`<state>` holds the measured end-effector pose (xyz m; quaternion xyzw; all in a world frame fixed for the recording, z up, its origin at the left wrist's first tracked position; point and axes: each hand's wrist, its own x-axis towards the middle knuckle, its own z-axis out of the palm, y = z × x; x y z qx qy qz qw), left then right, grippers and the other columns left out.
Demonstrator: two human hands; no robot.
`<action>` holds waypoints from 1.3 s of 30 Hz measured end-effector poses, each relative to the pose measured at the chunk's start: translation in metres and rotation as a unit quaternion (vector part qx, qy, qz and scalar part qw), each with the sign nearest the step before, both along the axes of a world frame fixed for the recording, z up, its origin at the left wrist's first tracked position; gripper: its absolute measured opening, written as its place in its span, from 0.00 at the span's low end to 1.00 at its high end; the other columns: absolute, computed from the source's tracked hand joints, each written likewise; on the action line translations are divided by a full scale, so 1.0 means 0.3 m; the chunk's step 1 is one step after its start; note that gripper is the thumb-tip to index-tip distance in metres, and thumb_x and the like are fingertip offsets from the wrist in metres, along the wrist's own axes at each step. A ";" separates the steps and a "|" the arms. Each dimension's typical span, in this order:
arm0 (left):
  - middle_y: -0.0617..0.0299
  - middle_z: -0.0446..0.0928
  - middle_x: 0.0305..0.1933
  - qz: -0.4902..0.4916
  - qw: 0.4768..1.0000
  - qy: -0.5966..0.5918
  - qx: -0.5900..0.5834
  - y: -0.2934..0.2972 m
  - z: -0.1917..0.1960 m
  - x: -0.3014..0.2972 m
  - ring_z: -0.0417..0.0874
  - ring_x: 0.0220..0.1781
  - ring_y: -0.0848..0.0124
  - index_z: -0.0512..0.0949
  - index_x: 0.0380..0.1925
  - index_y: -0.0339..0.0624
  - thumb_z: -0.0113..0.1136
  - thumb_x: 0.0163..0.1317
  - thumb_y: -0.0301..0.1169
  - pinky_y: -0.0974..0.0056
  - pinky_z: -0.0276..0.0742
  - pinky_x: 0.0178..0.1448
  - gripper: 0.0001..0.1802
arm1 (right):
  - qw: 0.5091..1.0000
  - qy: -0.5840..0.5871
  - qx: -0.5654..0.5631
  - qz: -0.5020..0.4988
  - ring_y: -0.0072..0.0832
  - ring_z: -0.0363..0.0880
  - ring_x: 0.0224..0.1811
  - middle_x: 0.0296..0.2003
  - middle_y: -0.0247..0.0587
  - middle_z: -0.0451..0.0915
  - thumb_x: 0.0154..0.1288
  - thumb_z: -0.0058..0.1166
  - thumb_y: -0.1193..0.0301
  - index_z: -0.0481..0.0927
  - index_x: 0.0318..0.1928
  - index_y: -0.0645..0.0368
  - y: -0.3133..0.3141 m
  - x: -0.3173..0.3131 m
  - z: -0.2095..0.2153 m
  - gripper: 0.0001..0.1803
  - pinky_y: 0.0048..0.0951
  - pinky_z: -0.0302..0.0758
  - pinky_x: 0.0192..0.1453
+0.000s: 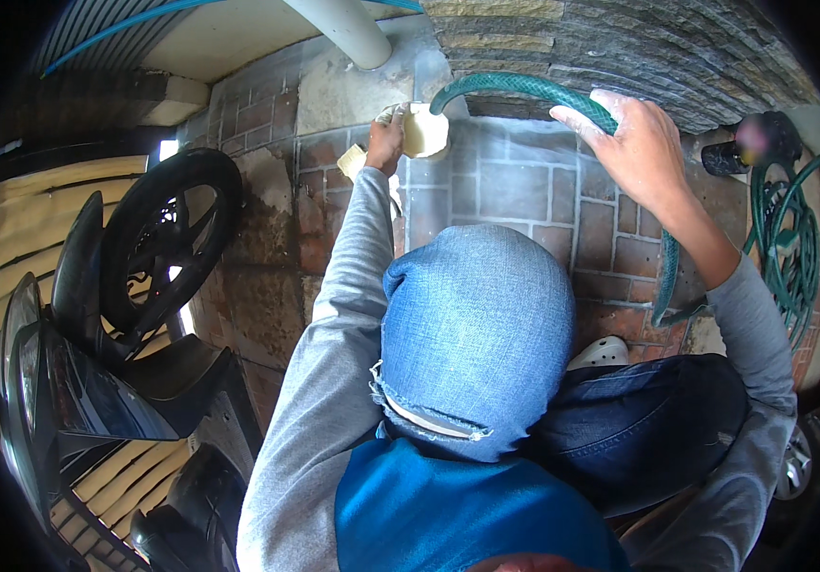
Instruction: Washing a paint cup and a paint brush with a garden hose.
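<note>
My left hand (386, 141) is stretched far forward and grips a pale yellow sponge-like pad (423, 131) low by the wet brick paving. My right hand (631, 143) is closed around a green garden hose (515, 88), whose end curves over toward the pad. The hose runs back down past my right forearm. My knees in blue jeans (477, 324) fill the middle of the view, bent in a crouch. A second pale piece (352, 160) lies beside my left wrist.
A black scooter (95, 381) with its front wheel (174, 238) stands at the left. Coiled green hose (791, 257) lies at the right beside a dark tap fitting (729, 157). A white pipe (348, 29) and a stone wall (620, 48) rise ahead.
</note>
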<state>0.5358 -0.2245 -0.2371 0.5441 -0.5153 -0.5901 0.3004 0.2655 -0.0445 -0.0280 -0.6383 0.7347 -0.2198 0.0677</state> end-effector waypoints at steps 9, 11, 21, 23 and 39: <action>0.60 0.80 0.45 -0.030 0.999 0.030 0.030 0.015 0.025 0.036 0.79 0.45 0.70 0.77 0.52 0.37 0.51 0.70 0.33 0.66 0.75 0.47 0.16 | 1.000 -0.008 0.029 0.010 0.44 0.81 0.26 0.21 0.47 0.80 0.60 0.57 0.47 0.83 0.33 0.61 -0.013 0.010 -0.013 0.25 0.41 0.75 0.36; 0.56 0.79 0.49 -0.056 0.996 -0.076 -0.006 0.025 0.037 0.034 0.80 0.48 0.67 0.78 0.51 0.37 0.54 0.67 0.33 0.65 0.75 0.49 0.16 | 1.000 -0.001 -0.001 0.008 0.44 0.81 0.26 0.21 0.47 0.80 0.60 0.57 0.47 0.83 0.32 0.61 -0.008 0.013 -0.014 0.25 0.41 0.75 0.37; 0.40 0.80 0.35 -0.230 0.856 -0.348 -0.306 0.101 0.060 -0.038 0.82 0.38 0.46 0.80 0.32 0.37 0.57 0.58 0.33 0.50 0.77 0.43 0.10 | 0.999 -0.026 0.025 0.009 0.44 0.81 0.27 0.22 0.48 0.80 0.60 0.57 0.47 0.83 0.34 0.61 -0.008 0.004 -0.016 0.25 0.41 0.75 0.36; 0.39 0.80 0.34 -0.244 0.851 -0.343 -0.314 0.078 0.054 -0.055 0.82 0.38 0.47 0.81 0.32 0.37 0.56 0.59 0.34 0.50 0.77 0.43 0.11 | 1.000 -0.006 0.012 0.001 0.45 0.81 0.28 0.22 0.48 0.80 0.60 0.57 0.47 0.83 0.34 0.61 -0.007 0.006 -0.018 0.26 0.42 0.75 0.37; 0.53 0.82 0.42 -0.370 0.779 -0.498 -0.097 -0.070 -0.012 -0.158 0.82 0.42 0.62 0.81 0.43 0.44 0.56 0.56 0.43 0.62 0.75 0.50 0.19 | 0.999 -0.027 0.032 -0.001 0.45 0.81 0.28 0.23 0.47 0.81 0.60 0.57 0.48 0.84 0.35 0.60 0.002 0.009 0.005 0.25 0.41 0.75 0.37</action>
